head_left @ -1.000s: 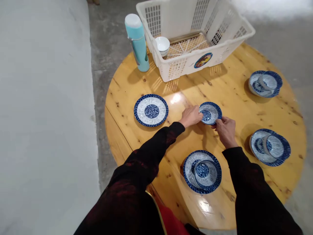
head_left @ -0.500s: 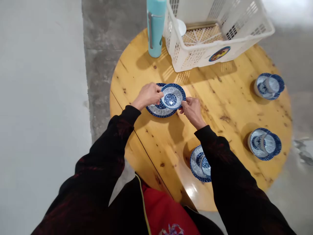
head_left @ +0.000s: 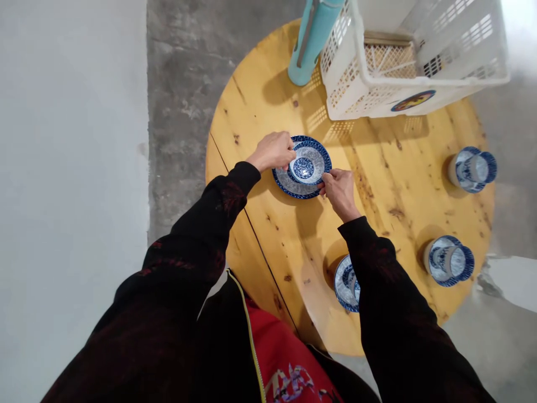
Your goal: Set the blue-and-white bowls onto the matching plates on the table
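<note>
A small blue-and-white bowl (head_left: 312, 159) is held by its rim between my two hands. Beneath it lies a wider blue-and-white plate (head_left: 286, 183), partly covered by the bowl; whether the two touch I cannot tell. My left hand (head_left: 274, 151) pinches the bowl's left edge. On the lower right edge, my right hand (head_left: 339, 190) grips the same rim between thumb and fingers.
The round wooden table (head_left: 260, 117) bears a white plastic crate (head_left: 348, 101) and a turquoise bottle (head_left: 312, 47) at the back. Stacked blue-and-white dishes (head_left: 459, 170) (head_left: 440, 260) stand at the right. Another dish stack (head_left: 344, 285) is partly hidden by my right sleeve.
The bowl has come over the plate more centrally, with both hands still on its rim. My view has shifted, so the crate and bottle appear farther right.
</note>
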Demonstrator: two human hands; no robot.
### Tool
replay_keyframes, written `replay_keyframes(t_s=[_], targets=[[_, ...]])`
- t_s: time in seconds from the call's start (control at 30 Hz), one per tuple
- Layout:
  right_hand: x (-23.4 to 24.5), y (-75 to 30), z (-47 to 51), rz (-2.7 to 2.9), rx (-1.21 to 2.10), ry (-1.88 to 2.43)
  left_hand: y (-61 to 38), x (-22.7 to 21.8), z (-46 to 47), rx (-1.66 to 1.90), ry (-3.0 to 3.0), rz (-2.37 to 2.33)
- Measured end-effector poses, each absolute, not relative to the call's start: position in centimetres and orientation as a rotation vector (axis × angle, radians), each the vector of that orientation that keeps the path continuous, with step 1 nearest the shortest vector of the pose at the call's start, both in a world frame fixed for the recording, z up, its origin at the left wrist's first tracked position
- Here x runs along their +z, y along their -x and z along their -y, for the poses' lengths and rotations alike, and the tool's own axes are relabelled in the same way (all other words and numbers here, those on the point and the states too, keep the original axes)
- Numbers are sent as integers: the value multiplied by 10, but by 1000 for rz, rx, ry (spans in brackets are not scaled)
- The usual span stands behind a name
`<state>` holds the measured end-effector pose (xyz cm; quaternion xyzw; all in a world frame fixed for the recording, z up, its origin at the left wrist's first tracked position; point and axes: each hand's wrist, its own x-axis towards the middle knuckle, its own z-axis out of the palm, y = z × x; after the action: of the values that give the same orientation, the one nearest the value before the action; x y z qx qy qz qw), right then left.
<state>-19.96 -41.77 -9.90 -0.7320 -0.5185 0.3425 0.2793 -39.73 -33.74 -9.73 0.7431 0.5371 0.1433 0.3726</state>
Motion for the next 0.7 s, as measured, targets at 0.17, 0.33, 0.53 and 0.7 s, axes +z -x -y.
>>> replay_keyframes(t_s=[0.17,0.33,0.53,0.7], targets=[[-98,204,419,1408,924,1979,401,-100,335,382,-1894,-1370],[-98,201,420,1451,904,2016,403,-101,334,390,-1857,-1334],[-96,202,420,1449,915,2023,405,-102,334,384,-1796,-1347],[-95,202,421,1472,911,2019,405,-98,335,348,-1799,-1354]])
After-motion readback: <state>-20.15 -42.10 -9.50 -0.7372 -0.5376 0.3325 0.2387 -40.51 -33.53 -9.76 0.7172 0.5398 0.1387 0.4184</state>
